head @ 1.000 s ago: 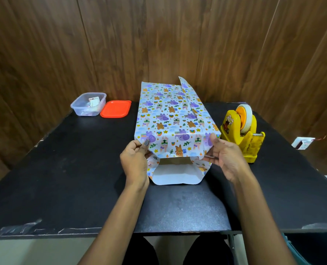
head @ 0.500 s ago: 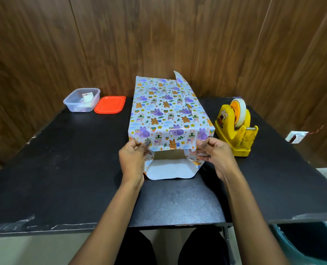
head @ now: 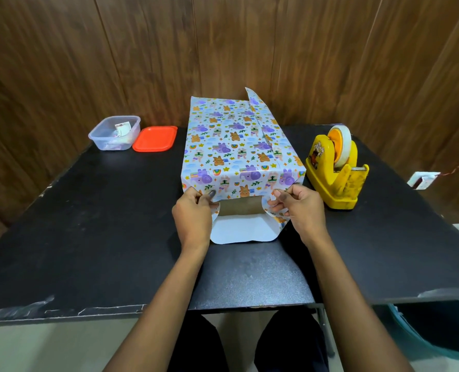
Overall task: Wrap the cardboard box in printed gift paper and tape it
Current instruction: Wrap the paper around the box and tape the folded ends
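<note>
At the middle of the black table (head: 89,224) sits the cardboard box (head: 240,208), its long side running from 6 to 12 o'clock. Printed gift paper (head: 233,146) covers its top and sides, with a seam running along the top toward the right edge. Only the near end, at 6 o'clock, shows bare brown cardboard. The top flap of paper hangs partway down over that end, and the bottom flap (head: 243,229) lies flat on the table, white side up. At the far end, a corner of paper stands up at 12 o'clock.

The left hand (head: 193,218) pinches the paper at the near left corner, between thumb and fingertips. The right hand (head: 300,210) pinches the folded side flap at the near right corner, fingers curled over it.

At 3 o'clock, just beside the box, stands a yellow tape dispenser (head: 335,170) with a roll on it. At 10 o'clock, near the wall, a clear plastic container (head: 114,132) holds small items, and its orange lid (head: 154,138) lies touching it on the right. A teal bin (head: 437,331) stands on the floor at 4 o'clock, below the table's edge.
</note>
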A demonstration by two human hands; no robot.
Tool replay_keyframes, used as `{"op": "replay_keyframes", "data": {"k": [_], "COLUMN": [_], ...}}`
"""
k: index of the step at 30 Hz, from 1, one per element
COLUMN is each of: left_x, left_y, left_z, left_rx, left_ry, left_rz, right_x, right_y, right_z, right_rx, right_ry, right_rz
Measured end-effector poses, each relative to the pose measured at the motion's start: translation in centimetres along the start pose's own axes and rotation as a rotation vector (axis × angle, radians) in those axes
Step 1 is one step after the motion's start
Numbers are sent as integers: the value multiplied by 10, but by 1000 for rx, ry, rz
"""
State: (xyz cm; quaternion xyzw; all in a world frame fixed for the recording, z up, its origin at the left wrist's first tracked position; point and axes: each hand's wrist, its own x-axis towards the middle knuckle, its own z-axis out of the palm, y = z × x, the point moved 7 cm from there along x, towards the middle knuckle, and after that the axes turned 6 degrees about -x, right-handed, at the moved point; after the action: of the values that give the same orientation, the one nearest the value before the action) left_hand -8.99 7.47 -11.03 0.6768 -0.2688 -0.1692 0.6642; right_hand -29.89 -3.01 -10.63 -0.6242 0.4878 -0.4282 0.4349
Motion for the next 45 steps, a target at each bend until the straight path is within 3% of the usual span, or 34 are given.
{"op": "replay_keyframes", "data": {"k": [8, 11, 13, 15, 18, 22, 25, 28, 30, 34, 38, 42, 45], "left_x": [-1, -2, -7, -12, -19, -24, -25, -28, -26, -20, -21, -23, -22], "left_y": [1, 6, 15, 33, 53, 67, 83, 84, 80, 73, 68, 69, 66], "left_z": [1, -1, -5, -11, -8, 8, 29, 51, 62, 77, 77, 77, 76], "left_rx": [96, 252, 488, 726, 1000, 1121, 1244, 1379, 1447, 1546, 1561, 1485, 1554], "left_ry": [13, -5, 11, 92, 241, 227, 20, -339, -579, -849, -967, -993, -1008], "left_rz": [47, 112, 156, 310, 706, 1125, 1380, 1702, 1807, 1725, 1560, 1516, 1450], "right_x": [3, 3, 3, 4, 4, 5, 7, 8, 10, 13, 15, 15, 11], "right_y": [2, 1, 2, 1, -1, -1, 0, 0, 1, 2, 10, 12, 2], "right_z": [-1, 0, 1, 1, 1, 0, 0, 0, 0, -3, -7, -17, -25], "right_rx": [-85, -110, -131, -150, -147, -150, -144, -139, -140, -115, -74, -307, -582], "right_ry": [47, 57, 56, 52, 47, 35, 18, 8, -1, -6, -52, -4, 23], "right_rz": [-31, -37, -30, -31, -22, -18, -8, -2, 10, 50, 166, 193, 163]}}
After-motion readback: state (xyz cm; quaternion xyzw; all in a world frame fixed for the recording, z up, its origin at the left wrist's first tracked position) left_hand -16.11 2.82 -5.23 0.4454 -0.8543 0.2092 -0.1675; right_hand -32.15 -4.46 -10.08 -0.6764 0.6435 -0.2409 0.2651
